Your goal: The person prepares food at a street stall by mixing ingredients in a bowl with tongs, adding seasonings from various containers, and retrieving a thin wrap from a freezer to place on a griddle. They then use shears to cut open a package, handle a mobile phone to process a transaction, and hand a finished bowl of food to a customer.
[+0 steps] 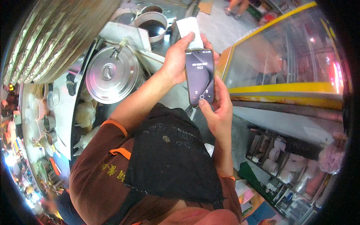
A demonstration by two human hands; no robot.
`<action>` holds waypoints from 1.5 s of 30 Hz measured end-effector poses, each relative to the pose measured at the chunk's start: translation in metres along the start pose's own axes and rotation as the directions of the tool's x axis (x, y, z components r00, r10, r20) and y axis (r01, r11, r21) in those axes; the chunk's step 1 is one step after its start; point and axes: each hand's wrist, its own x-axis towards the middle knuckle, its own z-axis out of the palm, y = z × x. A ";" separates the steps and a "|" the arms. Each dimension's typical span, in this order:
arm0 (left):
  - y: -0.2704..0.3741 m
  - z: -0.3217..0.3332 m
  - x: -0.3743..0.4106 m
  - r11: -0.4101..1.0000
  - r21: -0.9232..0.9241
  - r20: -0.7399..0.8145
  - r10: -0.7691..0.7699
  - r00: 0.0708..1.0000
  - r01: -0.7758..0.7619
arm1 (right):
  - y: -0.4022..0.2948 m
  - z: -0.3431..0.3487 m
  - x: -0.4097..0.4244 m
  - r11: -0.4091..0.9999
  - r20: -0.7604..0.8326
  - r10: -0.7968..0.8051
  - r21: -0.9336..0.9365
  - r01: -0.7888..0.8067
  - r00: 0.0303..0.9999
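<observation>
My left hand (180,54) is shut on a white paper slip (191,31), its thumb pressed on the slip and its fingers showing past the slip's right side. Just below, a smartphone (200,78) stands upright in the picture with its screen lit and facing up; its left edge lies against my left palm. My right hand (220,109) grips the phone's lower right side, thumb tip beside the round mark at the bottom of the screen. The fingers behind the phone are mostly hidden.
A lidded steel pot (112,74) is left of my forearm, with a dark-filled pot (154,26) beyond it. A yellow-framed glass cabinet (281,56) stands right, above a shelf of bagged goods (289,166). Another person (66,208) is at lower left; a person's legs (237,7) show at top.
</observation>
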 end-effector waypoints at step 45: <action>-0.011 0.086 -0.057 -0.221 0.526 -0.182 0.914 -0.362 -0.821 | -0.041 0.047 0.264 0.980 0.939 -0.187 0.200 0.016 -0.287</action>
